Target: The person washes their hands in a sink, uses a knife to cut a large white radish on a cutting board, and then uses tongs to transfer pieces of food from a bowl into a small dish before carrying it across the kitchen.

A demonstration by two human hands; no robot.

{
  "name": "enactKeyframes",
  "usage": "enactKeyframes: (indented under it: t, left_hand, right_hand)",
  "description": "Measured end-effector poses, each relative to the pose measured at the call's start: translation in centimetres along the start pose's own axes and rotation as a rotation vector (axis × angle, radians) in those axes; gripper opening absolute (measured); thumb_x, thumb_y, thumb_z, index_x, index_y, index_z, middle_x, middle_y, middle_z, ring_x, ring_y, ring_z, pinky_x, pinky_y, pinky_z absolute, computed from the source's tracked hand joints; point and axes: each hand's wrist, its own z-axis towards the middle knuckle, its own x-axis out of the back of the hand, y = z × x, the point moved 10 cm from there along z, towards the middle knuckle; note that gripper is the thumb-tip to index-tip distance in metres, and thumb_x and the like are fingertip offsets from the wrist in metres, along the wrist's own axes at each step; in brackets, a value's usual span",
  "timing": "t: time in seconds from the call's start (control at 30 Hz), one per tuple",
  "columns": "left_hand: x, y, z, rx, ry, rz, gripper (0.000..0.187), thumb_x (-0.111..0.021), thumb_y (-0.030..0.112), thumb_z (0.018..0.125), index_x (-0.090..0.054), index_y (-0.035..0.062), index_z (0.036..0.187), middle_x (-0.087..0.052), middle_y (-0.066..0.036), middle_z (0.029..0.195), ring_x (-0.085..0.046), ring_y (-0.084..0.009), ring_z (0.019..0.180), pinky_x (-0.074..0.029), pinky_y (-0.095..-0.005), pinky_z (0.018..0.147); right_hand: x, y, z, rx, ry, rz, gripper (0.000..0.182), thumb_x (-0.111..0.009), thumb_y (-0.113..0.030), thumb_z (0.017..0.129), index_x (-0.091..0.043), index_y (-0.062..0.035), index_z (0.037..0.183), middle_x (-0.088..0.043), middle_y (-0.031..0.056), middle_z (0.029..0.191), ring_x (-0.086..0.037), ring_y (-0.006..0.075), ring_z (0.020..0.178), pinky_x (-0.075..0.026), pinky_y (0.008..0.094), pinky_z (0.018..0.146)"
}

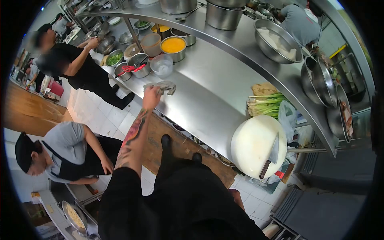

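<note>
head view: the left hand (151,97) presses a grey rag (162,86) onto the steel counter (208,92), fingers closed on its near edge; the rag looks soft, light, probably damp, best gripped bunched; right hand unseen; cleaver (271,154) rests on a round board (256,144).

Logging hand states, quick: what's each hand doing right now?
Left hand: closed on the grey cloth on the steel counter.
Right hand: barely visible, cannot tell.

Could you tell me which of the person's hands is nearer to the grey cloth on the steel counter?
Left. The left hand grips the grey cloth on the steel counter; the right hand hangs low by the hip, well away.
</note>
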Motion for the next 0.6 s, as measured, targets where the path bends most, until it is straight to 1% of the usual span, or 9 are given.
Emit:
enactKeyframes:
  t: [0.07,0.13,0.2,0.27,0.33,0.4,0.47,0.53,0.6]
  left_hand:
    - [-1.1,-0.6,1.7,0.018,-0.047,0.098,0.035,-0.069,0.023,0.085,-0.066,0.0134,0.119,-0.062,-0.021,0.112,-0.061,-0.0408,0.106,-0.051,-0.0486,0.088]
    - [-2.8,-0.4,2.9,0.017,-0.095,0.19,0.039,-0.07,0.025,0.084,-0.065,0.0156,0.122,-0.062,-0.021,0.111,-0.061,-0.041,0.105,-0.052,-0.049,0.087]
    - [-5.5,-1.0,3.0,0.152,-0.238,0.16,0.042,-0.071,0.029,0.083,-0.064,0.0188,0.123,-0.062,-0.02,0.108,-0.062,-0.0407,0.101,-0.052,-0.049,0.085]
    - [-8.4,1.6,2.5,0.066,-0.318,-0.109,0.038,-0.066,0.03,0.085,-0.065,0.0158,0.12,-0.062,-0.019,0.101,-0.064,-0.0384,0.091,-0.052,-0.0484,0.079]
    - [-7.1,7.8,1.8,-0.076,-0.279,-0.323,0.038,-0.066,0.03,0.086,-0.065,0.0149,0.121,-0.062,-0.019,0.098,-0.064,-0.0375,0.088,-0.052,-0.0471,0.077]
    - [-6.5,12.4,0.5,-0.091,-0.314,-0.49,0.039,-0.066,0.034,0.088,-0.065,0.0153,0.123,-0.062,-0.019,0.102,-0.064,-0.037,0.087,-0.053,-0.0451,0.077]
    - [-6.3,17.3,-2.3,-0.183,-0.552,-0.519,0.044,-0.066,0.037,0.092,-0.064,0.0094,0.126,-0.061,-0.017,0.104,-0.065,-0.031,0.084,-0.053,-0.0407,0.073]
    - [-5.7,19.3,-5.8,-0.281,-0.618,-0.711,0.046,-0.065,0.036,0.094,-0.061,0.0082,0.13,-0.061,-0.017,0.106,-0.065,-0.0285,0.084,-0.053,-0.0393,0.073]
    - [-4.0,19.5,-7.7,-0.373,-0.67,-0.895,0.049,-0.064,0.036,0.095,-0.058,0.007,0.134,-0.061,-0.017,0.109,-0.065,-0.0261,0.084,-0.053,-0.0378,0.073]
  right_hand:
    - [-0.2,-2.4,-1.4,-0.004,0.043,0.099,0.029,-0.056,-0.019,0.097,-0.066,-0.0025,0.119,-0.072,0.0107,0.097,-0.072,0.0216,0.072,-0.053,0.0324,0.05]
    - [-0.4,-6.6,-1.8,0.259,0.145,-0.114,0.029,-0.056,-0.02,0.097,-0.068,-0.0018,0.116,-0.073,0.0113,0.097,-0.072,0.0214,0.07,-0.053,0.0325,0.051]
    - [-0.5,-7.6,-1.2,0.119,0.249,0.08,0.031,-0.059,-0.024,0.096,-0.069,-0.0018,0.114,-0.073,0.0133,0.09,-0.072,0.0209,0.077,-0.054,0.0344,0.065]
    - [-0.9,-11.7,-2.2,0.102,0.357,0.04,0.029,-0.064,-0.03,0.096,-0.07,-0.0034,0.107,-0.071,0.0066,0.088,-0.07,0.0163,0.077,-0.053,0.03,0.065]
    - [-1.7,-18.9,-3.4,0.311,0.479,-0.142,0.028,-0.063,-0.03,0.098,-0.07,-0.0042,0.108,-0.071,0.0063,0.087,-0.069,0.0148,0.083,-0.052,0.0292,0.069]
    - [-3.3,-28.9,-6.1,0.304,0.448,-0.058,0.026,-0.063,-0.028,0.098,-0.07,-0.0051,0.109,-0.071,0.0062,0.087,-0.065,0.0133,0.083,-0.051,0.0289,0.073]
    - [-4.2,-37.3,-7.7,0.466,0.539,-0.155,0.024,-0.063,-0.024,0.098,-0.07,-0.0055,0.111,-0.07,0.006,0.089,-0.064,0.013,0.081,-0.052,0.0288,0.075]
    - [-4.3,-40.6,-6.7,0.424,0.56,-0.111,0.024,-0.064,-0.02,0.095,-0.068,-0.0047,0.114,-0.071,0.0188,0.105,-0.071,0.027,0.092,-0.055,0.0363,0.083]
    - [-4.2,-46.3,-7.6,0.449,0.628,0.067,0.024,-0.064,-0.02,0.095,-0.067,-0.0037,0.113,-0.069,0.0199,0.114,-0.069,0.0324,0.102,-0.053,0.039,0.09]
